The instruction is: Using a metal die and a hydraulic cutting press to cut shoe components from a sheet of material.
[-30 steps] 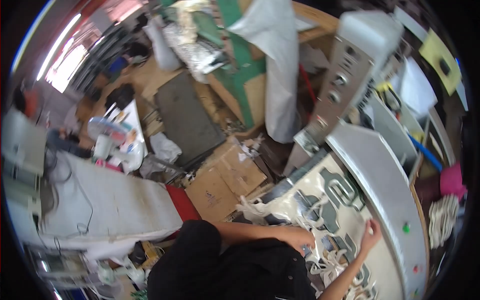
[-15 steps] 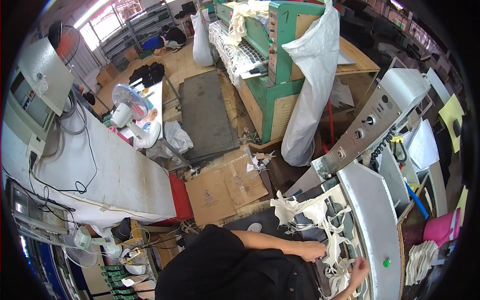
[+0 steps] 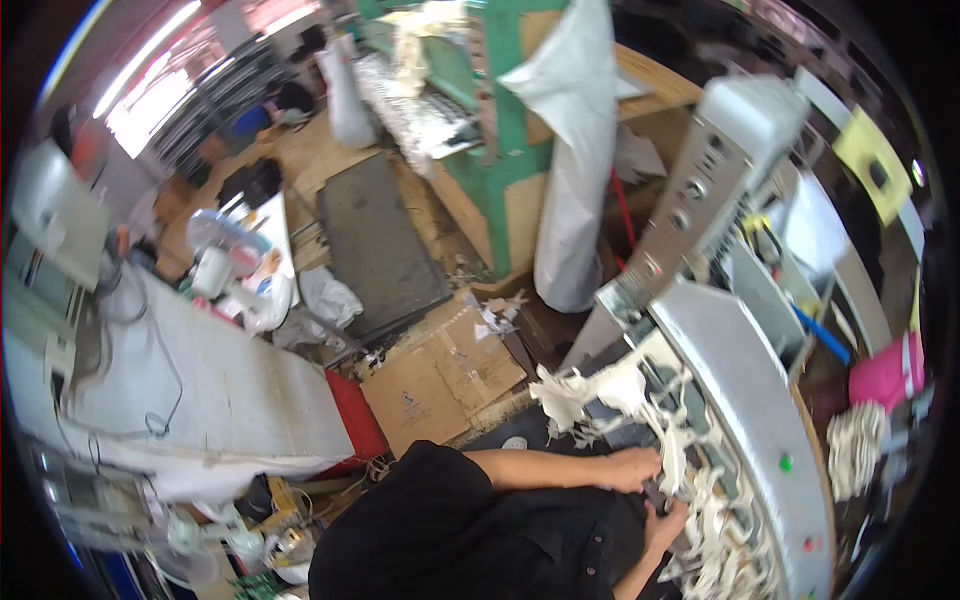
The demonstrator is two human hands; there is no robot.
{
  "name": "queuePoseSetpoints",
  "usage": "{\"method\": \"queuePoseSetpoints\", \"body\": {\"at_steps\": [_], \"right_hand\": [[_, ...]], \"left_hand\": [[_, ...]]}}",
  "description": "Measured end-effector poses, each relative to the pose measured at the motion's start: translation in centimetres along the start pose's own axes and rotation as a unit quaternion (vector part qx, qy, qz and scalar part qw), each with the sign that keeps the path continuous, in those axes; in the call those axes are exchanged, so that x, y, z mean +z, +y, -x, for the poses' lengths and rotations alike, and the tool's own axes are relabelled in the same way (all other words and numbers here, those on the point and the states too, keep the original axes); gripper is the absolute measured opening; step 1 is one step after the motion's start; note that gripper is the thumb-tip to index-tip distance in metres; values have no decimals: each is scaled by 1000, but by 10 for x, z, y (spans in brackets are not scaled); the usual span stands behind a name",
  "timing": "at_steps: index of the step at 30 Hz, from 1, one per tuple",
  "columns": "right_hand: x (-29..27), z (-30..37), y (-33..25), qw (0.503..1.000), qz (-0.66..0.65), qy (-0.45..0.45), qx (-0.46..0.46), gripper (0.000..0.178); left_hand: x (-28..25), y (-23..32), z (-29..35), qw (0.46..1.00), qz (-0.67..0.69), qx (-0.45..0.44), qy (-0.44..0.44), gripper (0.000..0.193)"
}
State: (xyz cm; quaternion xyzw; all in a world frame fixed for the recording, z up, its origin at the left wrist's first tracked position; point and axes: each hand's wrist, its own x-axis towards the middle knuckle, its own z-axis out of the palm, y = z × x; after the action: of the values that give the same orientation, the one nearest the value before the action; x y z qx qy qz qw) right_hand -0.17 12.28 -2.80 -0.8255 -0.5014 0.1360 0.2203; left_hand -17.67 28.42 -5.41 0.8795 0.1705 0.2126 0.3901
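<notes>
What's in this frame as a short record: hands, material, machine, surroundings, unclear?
Left hand grip: at the edge of a tangle of cream, flat cut-out scraps
Right hand grip: below the left in the picture, beside the same scraps
Machine: long silver-grey metal beam with a round green button, right of the scraps
Surroundings: flattened brown cardboard, tall white sack, bright pink container
Unclear: what either hand holds; blurred

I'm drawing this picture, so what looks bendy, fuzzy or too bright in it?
Head view: the long grey panel looks bowed, probably fisheye bending; head view: the left hand, the right hand and the cream pieces are blurry; head view: the window at upper left glares white.
</notes>
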Motion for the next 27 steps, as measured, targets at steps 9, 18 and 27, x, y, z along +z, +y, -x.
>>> {"method": "queuePoseSetpoints", "body": {"at_steps": [9, 18, 27], "right_hand": [[-5, -11, -43, 997, 35, 44, -46, 45], [-60, -39, -36, 967, -105, -232, 21, 37], [25, -145, -14, 977, -155, 134, 62, 25]], "left_hand": [[-47, 5, 4, 999, 22, -29, -13, 34], [-91, 14, -59, 957, 38, -102, -271, 30], [-36, -70, -199, 958, -284, 27, -3, 39]]}}
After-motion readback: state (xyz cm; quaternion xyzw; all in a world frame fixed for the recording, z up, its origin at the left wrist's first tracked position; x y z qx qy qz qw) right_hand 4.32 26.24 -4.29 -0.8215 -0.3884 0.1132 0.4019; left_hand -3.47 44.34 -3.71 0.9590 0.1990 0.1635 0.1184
